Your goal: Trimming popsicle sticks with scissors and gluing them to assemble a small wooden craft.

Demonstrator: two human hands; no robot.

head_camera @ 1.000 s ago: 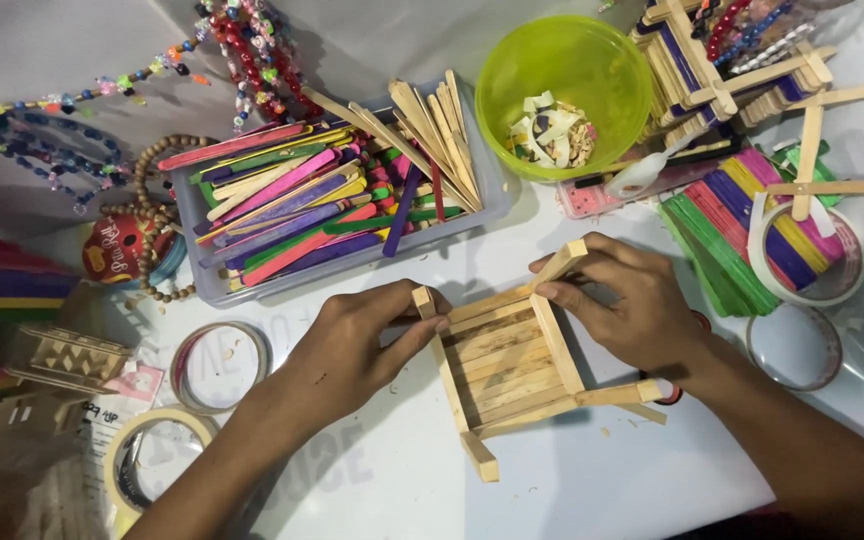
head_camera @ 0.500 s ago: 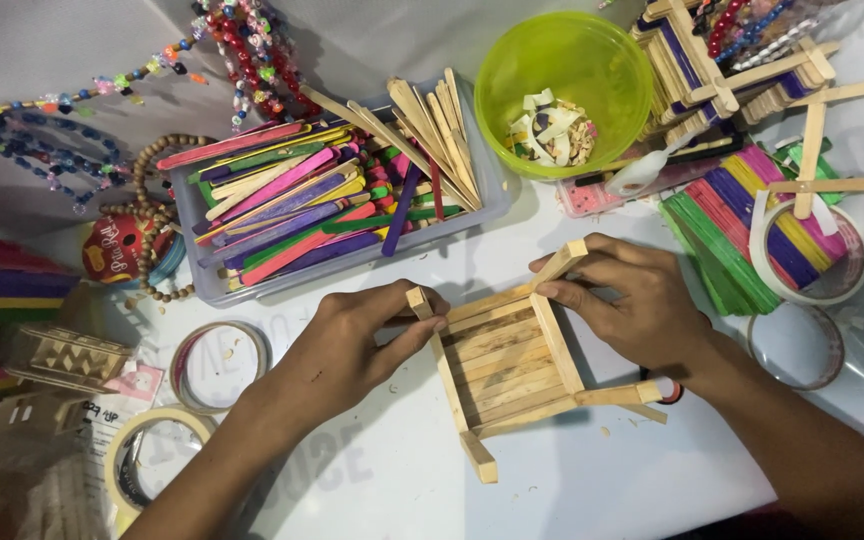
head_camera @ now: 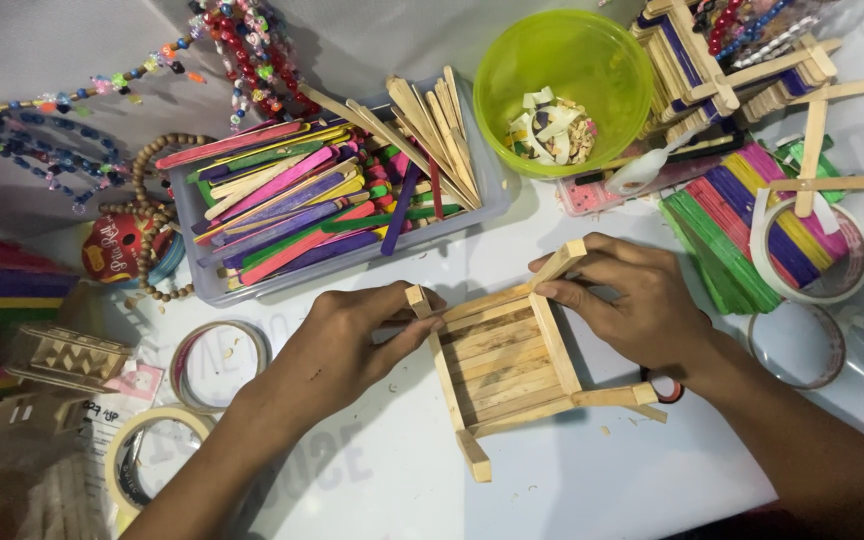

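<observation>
1. A little wooden stick frame (head_camera: 507, 370) lies flat on the white surface (head_camera: 572, 480), in the middle, between the two hands.
2. The left hand (head_camera: 347, 345) pinches the frame's top left corner. Its thumb and fingers are closed on the stick end there.
3. The right hand (head_camera: 632, 300) grips the top right corner. Its fingers press on the side stick and on a stick that pokes up at a slant.
4. The frame is made of flat pale sticks laid side by side, with longer sticks round the edge. The stick ends poke out at the corners.
5. I think it is very light. The sticks look stiff but thin, so they could snap or come apart if squeezed hard.
6. The best place to hold it looks like the corners or the long side sticks, with a soft grip, not the thin middle slats.
7. Behind the frame is a clear tray of coloured sticks (head_camera: 332, 200).
8. A green bowl (head_camera: 562, 60) with small scraps in it stands to the right of the tray.
9. Rolls of tape (head_camera: 217, 360) lie near the left arm, and strings of beads (head_camera: 242, 50) lie at the back.
</observation>
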